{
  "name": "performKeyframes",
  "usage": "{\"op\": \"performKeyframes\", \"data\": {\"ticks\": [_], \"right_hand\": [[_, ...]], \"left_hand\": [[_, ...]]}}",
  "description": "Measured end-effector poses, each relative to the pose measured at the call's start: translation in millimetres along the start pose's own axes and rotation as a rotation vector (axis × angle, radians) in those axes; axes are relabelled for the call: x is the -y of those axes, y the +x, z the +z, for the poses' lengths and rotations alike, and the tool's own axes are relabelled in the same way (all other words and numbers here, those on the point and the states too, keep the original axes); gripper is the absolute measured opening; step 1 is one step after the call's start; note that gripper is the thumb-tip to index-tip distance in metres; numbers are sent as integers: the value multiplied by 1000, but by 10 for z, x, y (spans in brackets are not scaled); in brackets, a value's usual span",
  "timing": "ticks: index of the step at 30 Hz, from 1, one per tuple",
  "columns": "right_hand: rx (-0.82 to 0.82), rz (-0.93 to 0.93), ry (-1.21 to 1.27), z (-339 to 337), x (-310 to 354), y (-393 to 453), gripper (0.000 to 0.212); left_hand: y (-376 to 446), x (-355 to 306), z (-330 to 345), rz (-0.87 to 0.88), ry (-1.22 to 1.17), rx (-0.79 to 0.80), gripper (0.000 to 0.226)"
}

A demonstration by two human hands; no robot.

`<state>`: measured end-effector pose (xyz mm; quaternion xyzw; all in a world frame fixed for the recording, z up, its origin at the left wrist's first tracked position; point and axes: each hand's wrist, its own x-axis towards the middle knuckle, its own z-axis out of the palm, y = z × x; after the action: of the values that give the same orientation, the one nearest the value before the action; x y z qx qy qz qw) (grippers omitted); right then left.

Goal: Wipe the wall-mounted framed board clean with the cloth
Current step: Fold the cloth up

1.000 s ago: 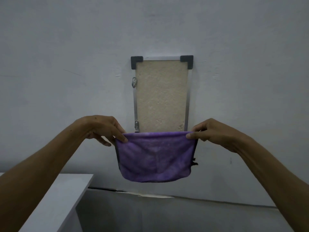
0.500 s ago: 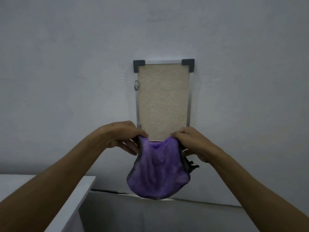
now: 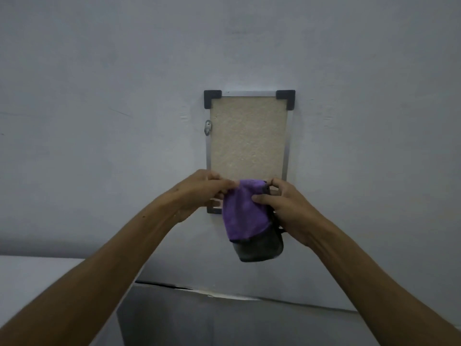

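A plain grey wall [image 3: 99, 121] fills the view. A white table [image 3: 37, 283] stands low on the left. The light is dim.

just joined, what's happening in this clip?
A person is getting a cloth ready to wipe the framed board on the wall. Both hands hold the cloth, folded narrow, in front of the board's lower edge: the left hand pinches its top left, the right hand grips its right side. The cloth shows a purple face and a dark grey one hanging below. No wiping stroke shows yet. A white surface sits at lower left.
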<state>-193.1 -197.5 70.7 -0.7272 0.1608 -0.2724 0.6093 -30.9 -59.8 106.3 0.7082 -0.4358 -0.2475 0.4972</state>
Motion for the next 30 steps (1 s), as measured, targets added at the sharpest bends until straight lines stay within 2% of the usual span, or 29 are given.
{"op": "performKeyframes", "data": {"ticks": [2, 4, 5, 7, 9, 12, 16, 18, 20, 23, 26, 30], "right_hand": [[12, 33, 127, 11, -24, 5, 28], [41, 75, 239, 14, -61, 13, 28], [47, 91, 264, 16, -84, 21, 27], [37, 110, 234, 12, -133, 39, 25], [13, 124, 130, 5, -155, 49, 21], [-35, 92, -153, -14, -159, 50, 19], [-76, 15, -499, -8, -182, 69, 40], [-86, 36, -533, 12, -182, 55, 37], [-41, 93, -444, 45, -175, 43, 30], [24, 191, -241, 75, -155, 17, 32], [60, 252, -71, 105, -158, 7, 34], [30, 245, 107, 177, -194, 32, 28]], "left_hand": [[-20, 190, 20, -102, -82, 54, 47], [-59, 392, 56, -236, -218, 206, 60], [-70, 480, 68, -259, -292, 244, 61], [-66, 593, 71, -248, -389, 223, 57], [-63, 592, 66, -241, -401, 148, 56], [-57, 509, 47, -264, -281, 46, 53], [-50, 426, -1, -331, -71, -4, 45], [-58, 399, -3, -376, -64, 14, 44], [-58, 392, -7, -412, -96, 41, 44], [-77, 419, -31, -431, -324, 57, 48], [-105, 519, -28, -368, -477, -2, 47], [-97, 681, -37, -295, -538, -111, 41]]}}
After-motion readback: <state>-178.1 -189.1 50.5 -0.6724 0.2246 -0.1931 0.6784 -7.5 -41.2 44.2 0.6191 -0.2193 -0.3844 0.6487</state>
